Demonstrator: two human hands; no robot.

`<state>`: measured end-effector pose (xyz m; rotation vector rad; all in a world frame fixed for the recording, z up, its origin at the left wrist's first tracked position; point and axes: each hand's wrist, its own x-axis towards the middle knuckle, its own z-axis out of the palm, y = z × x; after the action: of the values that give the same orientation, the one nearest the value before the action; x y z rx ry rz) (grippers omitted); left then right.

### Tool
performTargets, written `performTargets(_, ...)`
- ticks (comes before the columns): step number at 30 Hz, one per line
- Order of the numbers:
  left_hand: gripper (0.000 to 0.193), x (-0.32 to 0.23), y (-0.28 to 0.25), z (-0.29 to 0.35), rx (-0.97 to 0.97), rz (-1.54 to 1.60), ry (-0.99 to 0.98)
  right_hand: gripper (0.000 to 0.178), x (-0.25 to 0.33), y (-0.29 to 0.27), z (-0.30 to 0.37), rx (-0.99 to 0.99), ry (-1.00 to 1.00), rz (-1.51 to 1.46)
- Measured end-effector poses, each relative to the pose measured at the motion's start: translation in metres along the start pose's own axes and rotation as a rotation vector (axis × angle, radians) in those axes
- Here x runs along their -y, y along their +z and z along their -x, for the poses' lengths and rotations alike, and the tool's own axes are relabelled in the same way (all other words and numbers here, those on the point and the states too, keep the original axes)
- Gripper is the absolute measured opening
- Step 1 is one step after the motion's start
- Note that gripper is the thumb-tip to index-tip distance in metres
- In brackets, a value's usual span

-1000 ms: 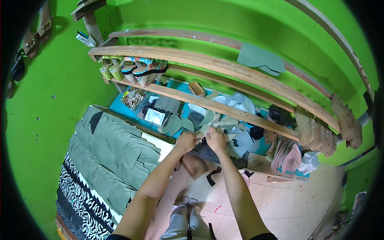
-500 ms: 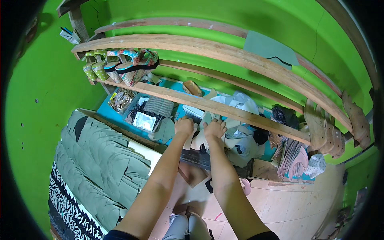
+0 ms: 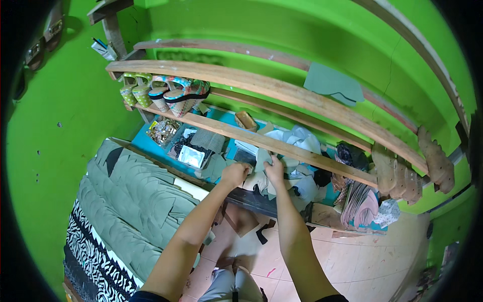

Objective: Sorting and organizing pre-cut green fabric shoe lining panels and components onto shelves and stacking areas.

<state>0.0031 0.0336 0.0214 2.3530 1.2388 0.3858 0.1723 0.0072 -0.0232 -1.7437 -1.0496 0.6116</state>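
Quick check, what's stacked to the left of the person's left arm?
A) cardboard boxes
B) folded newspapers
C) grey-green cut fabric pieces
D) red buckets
C: overlapping grey-green cut fabric pieces lie in a big stack beside the left hand and its forearm, above a zebra-patterned sheet.

A small shiny plastic packet (image 3: 190, 156), silvery and roughly square, lies on the blue tabletop (image 3: 146, 143) to the left of the left hand's grip (image 3: 235, 174). Farther left sits a clear packet of small golden pieces (image 3: 162, 132).
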Motion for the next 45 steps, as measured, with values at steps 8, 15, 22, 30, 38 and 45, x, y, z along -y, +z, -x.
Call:
performTargets(8, 0.014, -0.035, -0.088, 0.087, -0.214, 0.070, 0.129, 0.007, 0.072, -0.043, 0.087, 0.419, -0.402, -0.014)
performTargets(15, 0.011, -0.023, -0.172, 0.130, -0.323, -0.033, 0.132, 0.010, 0.186, -0.010, 0.098, 0.669, -0.550, 0.105)
performTargets(22, 0.014, 0.015, -0.228, 0.197, -0.449, 0.002, -0.088, 0.015, 0.240, 0.045, 0.107, 0.931, -0.453, -0.001)
performTargets(30, 0.022, 0.038, -0.193, 0.275, -0.472, 0.519, -0.496, 0.025, 0.236, 0.092, 0.116, 1.337, -0.272, -0.056)
performTargets(38, 0.026, 0.066, -0.114, 0.274, -0.450, 0.435, -0.803, 0.034, 0.168, 0.157, 0.105, 1.456, -0.367, 0.226)
performTargets(45, 0.023, 0.077, -0.086, 0.264, -0.682, 0.312, -0.983, 0.028, 0.169, 0.182, 0.099, 1.373, -0.549, 0.289)
